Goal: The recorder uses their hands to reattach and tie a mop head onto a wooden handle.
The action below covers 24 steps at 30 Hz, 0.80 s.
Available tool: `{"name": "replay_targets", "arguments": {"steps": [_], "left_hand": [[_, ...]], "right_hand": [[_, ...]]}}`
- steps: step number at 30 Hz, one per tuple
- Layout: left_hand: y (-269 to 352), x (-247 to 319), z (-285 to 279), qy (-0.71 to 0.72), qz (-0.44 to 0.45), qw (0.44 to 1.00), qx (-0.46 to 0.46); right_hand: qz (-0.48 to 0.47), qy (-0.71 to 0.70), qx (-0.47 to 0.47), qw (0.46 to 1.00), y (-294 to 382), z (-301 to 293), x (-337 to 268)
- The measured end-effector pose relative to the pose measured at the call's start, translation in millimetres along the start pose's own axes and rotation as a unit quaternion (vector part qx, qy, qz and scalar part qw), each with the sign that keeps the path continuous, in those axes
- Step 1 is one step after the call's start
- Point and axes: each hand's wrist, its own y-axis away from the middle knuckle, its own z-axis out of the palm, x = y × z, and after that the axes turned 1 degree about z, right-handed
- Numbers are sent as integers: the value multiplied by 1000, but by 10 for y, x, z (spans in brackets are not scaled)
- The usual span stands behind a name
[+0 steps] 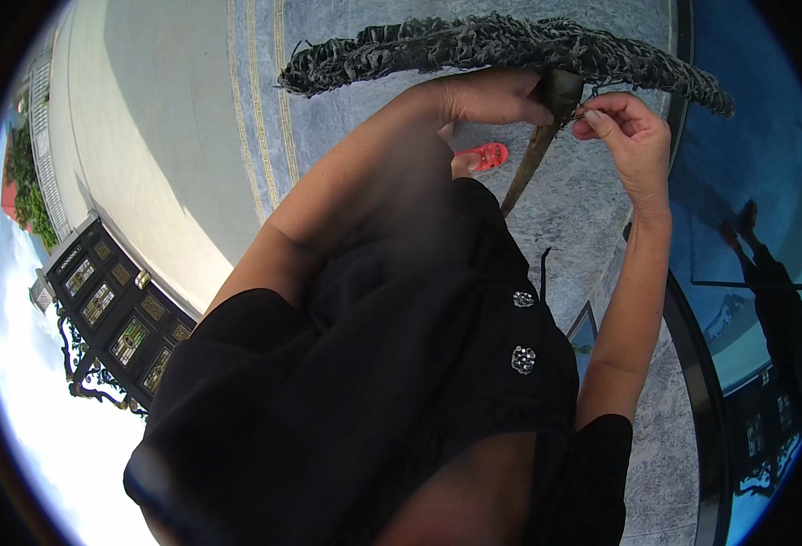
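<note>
A flat mop head with dark grey, twisted fringe [442, 48] spans the upper part of the head view. Its socket [566, 89] joins a worn wooden handle [534, 160] that slants down and slightly left. My left hand [493, 97] grips the mop at the socket from the left, its fingers partly hidden by the mop head. On the other side, my right hand [622, 126] pinches a thin dark strand or wire between thumb and forefinger, close beside the socket. What ties the strand to the mop is too small to tell.
Grey marble-look floor tiles [373, 130] with patterned border strips lie below. A red shoe [489, 157] shows on my foot. Dark reflective glass [728, 170] in a black frame stands close on the right. An ornate dark gate [121, 314] and pale paving [148, 136] are at the left.
</note>
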Motion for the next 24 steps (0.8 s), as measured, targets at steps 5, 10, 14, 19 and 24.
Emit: {"name": "replay_targets", "arguments": {"steps": [5, 10, 14, 19, 24], "left_hand": [[97, 69, -81, -40, -84, 995, -40], [70, -117, -32, -8, -37, 998, -53], [69, -57, -46, -25, -65, 995, -73], [88, -125, -4, -11, -51, 998, -44], [156, 51, -88, -61, -83, 992, -70]], "right_hand": [[-1, 6, -25, 1000, 20, 8, -45], [-9, -83, -8, 996, 117, 76, 88], [-23, -76, -8, 997, 128, 89, 64], [-13, -8, -30, 999, 100, 130, -101], [-4, 15, -41, 999, 91, 172, -120]]}}
